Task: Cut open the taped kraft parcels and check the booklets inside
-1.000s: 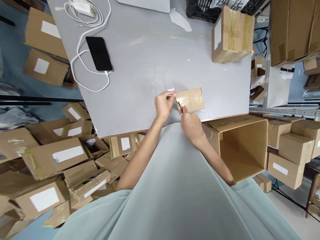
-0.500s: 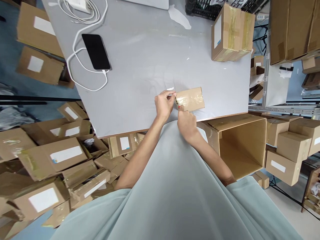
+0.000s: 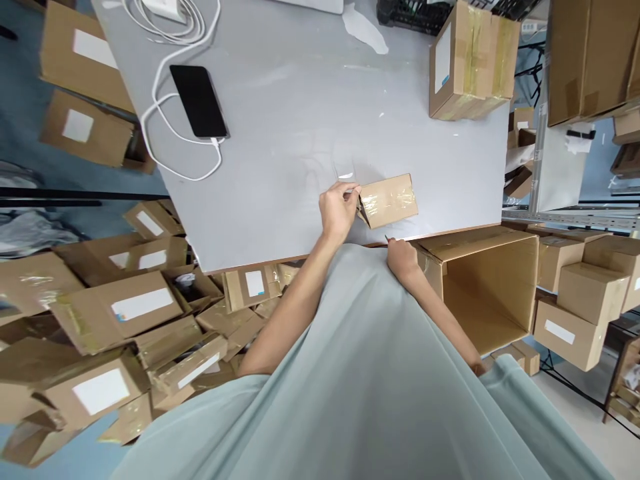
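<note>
A small taped cardboard box (image 3: 389,200) lies on the grey table close to its front edge. Its left end shows a dark gap, with a flap partly loose. My left hand (image 3: 339,208) pinches that left end between thumb and fingers. My right hand (image 3: 401,259) is closed in a fist at the table edge, below and apart from the box. From it pokes the thin dark tip of a small cutter (image 3: 387,237); the rest of that tool is hidden in my fingers.
A black phone (image 3: 199,101) on a white cable lies at the table's left. Two taped boxes (image 3: 467,63) stand back right beside a black crate (image 3: 410,17). A large open carton (image 3: 487,293) sits below the right edge. Many cartons (image 3: 125,307) are piled at left.
My right hand has drawn back from the box's left end, down and right to the table edge. The end now gapes visibly. My left hand keeps its hold.
</note>
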`<action>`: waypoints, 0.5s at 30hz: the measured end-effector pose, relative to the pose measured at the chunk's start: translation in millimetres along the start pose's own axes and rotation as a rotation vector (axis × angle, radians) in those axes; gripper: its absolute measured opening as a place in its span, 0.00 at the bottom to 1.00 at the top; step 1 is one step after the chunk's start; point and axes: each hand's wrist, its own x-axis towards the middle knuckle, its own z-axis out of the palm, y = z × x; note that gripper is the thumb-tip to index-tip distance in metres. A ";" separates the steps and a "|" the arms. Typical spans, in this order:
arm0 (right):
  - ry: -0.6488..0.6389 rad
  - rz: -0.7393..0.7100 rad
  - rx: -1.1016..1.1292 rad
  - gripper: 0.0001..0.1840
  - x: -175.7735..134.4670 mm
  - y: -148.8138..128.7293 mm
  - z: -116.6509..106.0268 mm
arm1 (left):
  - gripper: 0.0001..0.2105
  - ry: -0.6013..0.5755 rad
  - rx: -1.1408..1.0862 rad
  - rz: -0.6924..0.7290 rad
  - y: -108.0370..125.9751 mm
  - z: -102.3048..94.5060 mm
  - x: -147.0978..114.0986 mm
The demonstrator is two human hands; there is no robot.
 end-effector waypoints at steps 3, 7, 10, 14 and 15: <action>0.065 0.116 0.102 0.23 -7.0 22.6 6.7 | 0.09 -0.004 -0.005 -0.011 -1.4 -1.5 2.4; 0.246 0.305 0.325 0.18 -5.4 60.0 7.7 | 0.10 -0.011 0.007 -0.007 0.7 -4.7 3.9; 0.452 0.261 0.674 0.18 12.6 85.0 4.1 | 0.13 -0.030 0.088 0.123 9.8 -3.2 0.6; 0.573 0.034 1.165 0.22 44.1 94.0 -2.6 | 0.31 -0.246 0.305 0.366 26.8 8.5 -5.3; 0.572 -0.003 1.223 0.23 49.9 91.6 -3.8 | 0.37 -0.315 0.350 0.405 29.3 11.2 -6.3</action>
